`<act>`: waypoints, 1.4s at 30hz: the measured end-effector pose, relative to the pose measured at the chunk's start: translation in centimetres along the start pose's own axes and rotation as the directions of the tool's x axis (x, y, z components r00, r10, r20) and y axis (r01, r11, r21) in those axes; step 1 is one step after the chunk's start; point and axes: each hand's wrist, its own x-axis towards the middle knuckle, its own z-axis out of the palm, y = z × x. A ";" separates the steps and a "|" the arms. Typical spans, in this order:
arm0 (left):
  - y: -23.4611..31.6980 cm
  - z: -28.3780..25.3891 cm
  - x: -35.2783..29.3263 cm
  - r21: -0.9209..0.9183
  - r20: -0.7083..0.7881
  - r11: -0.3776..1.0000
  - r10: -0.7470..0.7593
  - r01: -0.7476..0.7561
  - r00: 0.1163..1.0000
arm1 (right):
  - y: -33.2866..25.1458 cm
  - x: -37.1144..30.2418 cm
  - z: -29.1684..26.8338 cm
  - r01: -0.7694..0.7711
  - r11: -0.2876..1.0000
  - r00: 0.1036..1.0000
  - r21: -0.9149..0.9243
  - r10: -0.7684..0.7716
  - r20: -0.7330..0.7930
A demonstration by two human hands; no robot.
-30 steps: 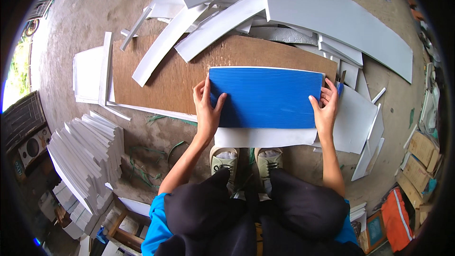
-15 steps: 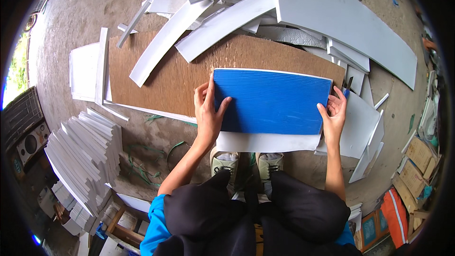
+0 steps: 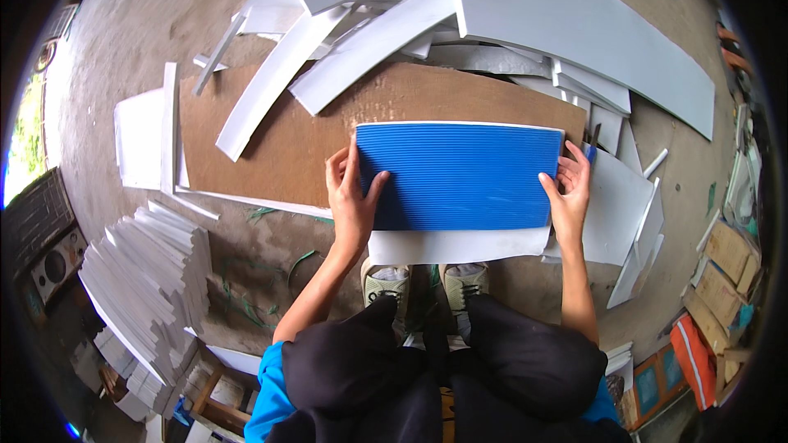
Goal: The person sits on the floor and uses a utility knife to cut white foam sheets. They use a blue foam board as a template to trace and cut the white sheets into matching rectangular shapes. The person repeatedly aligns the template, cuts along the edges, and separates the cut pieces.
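Note:
A blue ribbed sheet [image 3: 460,176] lies over a white sheet [image 3: 458,246], which shows along its near edge. Around the left edge of the blue sheet, my left hand [image 3: 351,197] is closed, thumb on top and fingers along the side. My right hand [image 3: 570,193] grips the right edge, its thumb on the blue face and its fingers bent beside it. Both sheets are over the near right part of a brown wooden board [image 3: 263,143]. Just beyond my right fingers is a cutter knife [image 3: 593,143] with a blue handle and dark blade.
Loose white strips [image 3: 279,74] and a large white panel [image 3: 583,41] cover the far side of the board. Thin white pieces [image 3: 148,279] form a stack at the left. Further white sheets [image 3: 611,209] lie at the right. My shoes [image 3: 386,283] stand close to the near edge.
The view has shifted slightly, moving most things a little to the left in the picture. Both hands keep their hold on the blue sheet's edges.

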 end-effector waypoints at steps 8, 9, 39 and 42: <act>-0.7 1.3 -0.7 0.058 -0.033 0.995 0.079 -0.077 0.996 | 0.7 0.2 -0.2 0.038 0.999 0.999 0.006 -0.038 -0.022; -0.7 1.5 -0.8 0.083 -0.042 0.993 0.088 -0.084 0.995 | 0.7 0.2 -0.3 0.037 0.999 0.999 -0.002 -0.037 -0.021; 12.9 12.4 2.6 0.284 0.311 0.673 0.609 -0.683 0.730 | 2.0 0.1 -0.1 0.141 0.938 0.980 -0.316 -0.178 -0.092; 12.7 12.2 3.1 0.298 0.291 0.688 0.595 -0.662 0.750 | 1.7 0.5 0.4 0.115 0.987 0.988 -0.112 -0.126 -0.093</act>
